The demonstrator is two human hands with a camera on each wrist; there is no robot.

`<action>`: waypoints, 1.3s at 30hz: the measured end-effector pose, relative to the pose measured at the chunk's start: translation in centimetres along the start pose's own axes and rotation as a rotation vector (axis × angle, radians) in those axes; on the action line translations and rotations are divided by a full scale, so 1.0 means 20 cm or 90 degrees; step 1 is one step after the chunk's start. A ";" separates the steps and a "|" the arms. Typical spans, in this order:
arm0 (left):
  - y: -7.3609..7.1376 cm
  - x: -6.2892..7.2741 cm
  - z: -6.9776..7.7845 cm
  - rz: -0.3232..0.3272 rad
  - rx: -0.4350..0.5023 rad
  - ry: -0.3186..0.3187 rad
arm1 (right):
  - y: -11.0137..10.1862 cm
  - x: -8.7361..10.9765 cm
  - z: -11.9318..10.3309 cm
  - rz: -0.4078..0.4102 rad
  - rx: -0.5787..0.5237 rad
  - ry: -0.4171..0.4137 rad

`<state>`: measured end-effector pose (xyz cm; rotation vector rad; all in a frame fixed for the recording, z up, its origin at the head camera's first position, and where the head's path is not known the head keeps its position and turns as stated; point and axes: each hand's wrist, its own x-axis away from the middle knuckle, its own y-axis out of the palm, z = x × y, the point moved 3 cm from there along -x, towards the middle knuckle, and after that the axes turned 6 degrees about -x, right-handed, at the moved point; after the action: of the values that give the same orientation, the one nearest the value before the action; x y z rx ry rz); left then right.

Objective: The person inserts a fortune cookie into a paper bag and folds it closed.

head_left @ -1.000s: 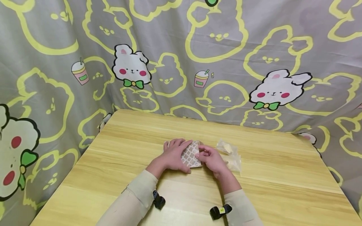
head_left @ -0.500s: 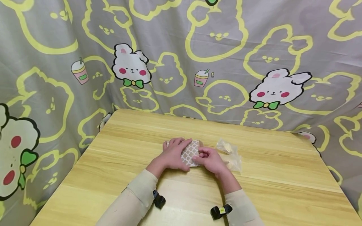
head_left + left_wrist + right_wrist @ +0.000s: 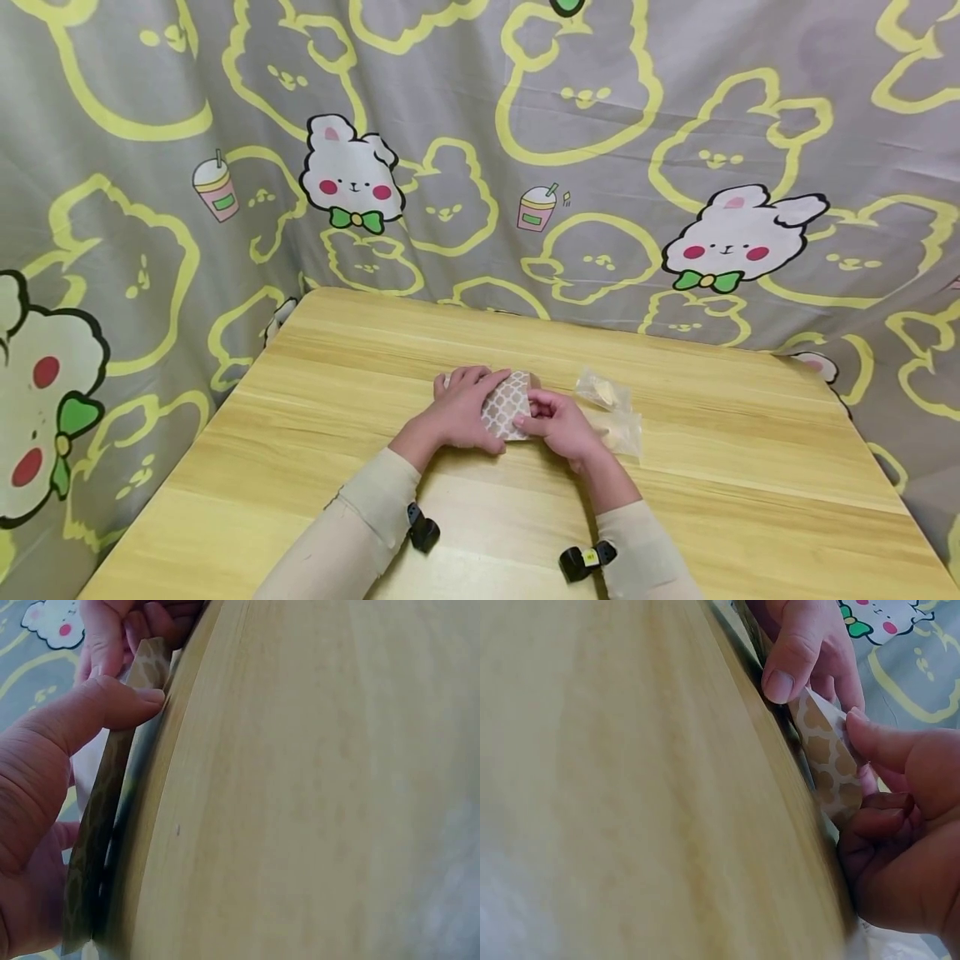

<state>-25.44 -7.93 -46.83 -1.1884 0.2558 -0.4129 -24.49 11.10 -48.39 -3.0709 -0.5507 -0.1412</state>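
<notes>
A small flat cardboard box (image 3: 507, 404), tan with a white lattice pattern, lies near the middle of the table. My left hand (image 3: 461, 415) grips it from the left, thumb on the near side and fingers over the far side. In the left wrist view, that thumb presses against the narrow patterned side (image 3: 105, 795) of the box. At the right end, my right hand (image 3: 566, 429) pinches the box's edge between thumb and bent fingers. The right wrist view shows the right thumb on the white top corner of the box (image 3: 829, 761), the other fingers curled below.
Two clear plastic bags (image 3: 606, 392) with pale pieces inside lie just right of my right hand, one nearer (image 3: 624, 435). The wooden table (image 3: 720, 483) reaches back to a grey curtain (image 3: 442, 100) printed with rabbits.
My right fingers have curled in more closely at the box's right end, and the thumb has come onto its edge. My left hand stays in nearly the same place.
</notes>
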 end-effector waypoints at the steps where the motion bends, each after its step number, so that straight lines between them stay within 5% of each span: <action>1: 0.00 0.00 0.00 0.000 0.003 0.000 | 0.00 0.00 0.00 0.010 0.005 0.000; 11: 0.01 0.00 -0.02 0.008 0.006 0.001 | -0.01 0.01 -0.02 0.105 0.076 0.017; 21: 0.01 -0.01 -0.02 0.006 0.000 0.007 | -0.06 0.07 -0.12 0.132 0.179 -0.013; 39: 0.01 0.00 -0.03 -0.004 0.009 0.009 | -0.45 0.31 -0.17 0.204 0.366 -0.016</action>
<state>-25.65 -8.24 -47.28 -1.1727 0.2615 -0.4276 -22.13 21.64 -44.31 -2.5488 -0.0677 0.0545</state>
